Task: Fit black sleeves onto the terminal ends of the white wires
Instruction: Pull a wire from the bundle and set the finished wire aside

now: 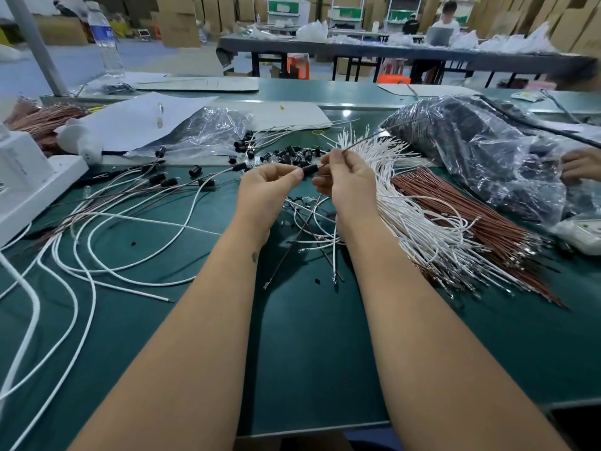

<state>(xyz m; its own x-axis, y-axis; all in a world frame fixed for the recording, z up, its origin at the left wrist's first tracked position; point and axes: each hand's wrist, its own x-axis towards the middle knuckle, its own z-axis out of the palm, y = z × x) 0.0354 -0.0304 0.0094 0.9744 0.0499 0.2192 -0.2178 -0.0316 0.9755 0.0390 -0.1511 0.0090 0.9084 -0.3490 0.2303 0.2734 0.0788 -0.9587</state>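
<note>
Black sleeve (310,168), short, matte, tube-shaped, pinched at its left end by thumb and forefinger of left hand (267,183), held above green table mat (309,336). Right end of it meeting right hand (346,182), fingers curled and pinching thin wire (364,139) that slants up and away to the right; wire looks grey and blurred, colour hard to tell. Whether wire end already sits inside sleeve: cannot tell, fingers in the way.

No readable writing anywhere: blue label on water bottle (105,40) at far left too blurred to make out; white box (22,177) at left edge with faint unreadable marks.

Just behind the hands, loose pile of black sleeves (289,156), scattered on the mat. To the right, fanned bundle of white wires (419,219) with metal terminals at the near ends, lying beside and partly over bundle of brown wires (471,222). To the left, long white wires (107,242) looping across the mat, several already tipped with black sleeves. Clear plastic bag (211,128) behind the pile; larger plastic bag of dark parts (471,148) at right, with another person's hand (582,166) touching it.
</note>
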